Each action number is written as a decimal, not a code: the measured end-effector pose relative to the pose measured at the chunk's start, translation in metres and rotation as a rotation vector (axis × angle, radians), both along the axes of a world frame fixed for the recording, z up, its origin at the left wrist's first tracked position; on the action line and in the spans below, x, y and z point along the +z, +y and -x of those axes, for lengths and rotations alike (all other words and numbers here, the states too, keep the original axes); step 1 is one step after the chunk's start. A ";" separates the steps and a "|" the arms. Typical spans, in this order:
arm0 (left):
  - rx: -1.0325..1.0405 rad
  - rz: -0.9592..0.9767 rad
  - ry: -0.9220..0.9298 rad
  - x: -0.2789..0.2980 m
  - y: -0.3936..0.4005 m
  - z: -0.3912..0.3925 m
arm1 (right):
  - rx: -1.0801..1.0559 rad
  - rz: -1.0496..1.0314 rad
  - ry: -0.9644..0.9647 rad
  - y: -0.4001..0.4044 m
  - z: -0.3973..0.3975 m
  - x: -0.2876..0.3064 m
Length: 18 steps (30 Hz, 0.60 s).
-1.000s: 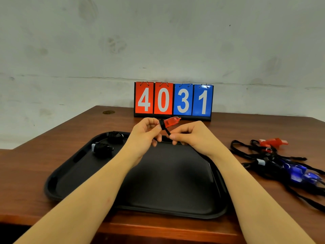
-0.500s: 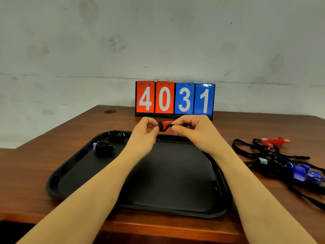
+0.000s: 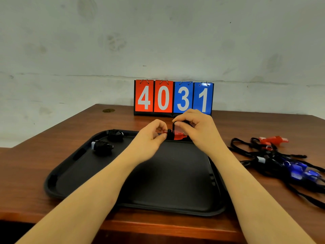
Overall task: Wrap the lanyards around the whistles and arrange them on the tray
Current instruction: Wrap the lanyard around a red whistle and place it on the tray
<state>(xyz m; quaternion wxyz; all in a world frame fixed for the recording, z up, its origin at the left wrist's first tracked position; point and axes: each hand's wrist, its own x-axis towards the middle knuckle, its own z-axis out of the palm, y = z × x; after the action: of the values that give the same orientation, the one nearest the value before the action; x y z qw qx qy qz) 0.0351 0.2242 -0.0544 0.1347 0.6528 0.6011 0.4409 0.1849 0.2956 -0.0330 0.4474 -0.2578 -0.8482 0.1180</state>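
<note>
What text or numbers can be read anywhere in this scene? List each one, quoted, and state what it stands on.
"4" in white on the first red flip card of the black-based tabletop scoreboard.
"0" in white on the second red flip card.
"3" in white on the first blue flip card.
"1" in white on the second blue flip card.
Nothing readable shows on the black plastic tray, the whistles or the lanyards.

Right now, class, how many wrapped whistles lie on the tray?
2: one wrapped whistle in the tray's far-left corner, another just nearer. The red whistle being wrapped is held above it.
</note>
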 end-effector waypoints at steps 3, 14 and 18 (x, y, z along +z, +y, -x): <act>-0.056 0.017 -0.024 0.002 -0.003 -0.001 | 0.016 0.059 0.009 0.001 -0.002 0.000; -0.180 0.023 -0.145 0.008 -0.009 -0.002 | 0.211 0.453 0.120 0.005 -0.018 0.005; -0.172 -0.013 -0.365 0.009 -0.009 0.000 | 0.201 0.457 0.116 0.006 -0.014 0.003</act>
<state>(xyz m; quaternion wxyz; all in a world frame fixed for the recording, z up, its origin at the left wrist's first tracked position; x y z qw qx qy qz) 0.0355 0.2156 -0.0456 0.2743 0.6119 0.5061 0.5424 0.1992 0.3015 -0.0295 0.4113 -0.2595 -0.7940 0.3648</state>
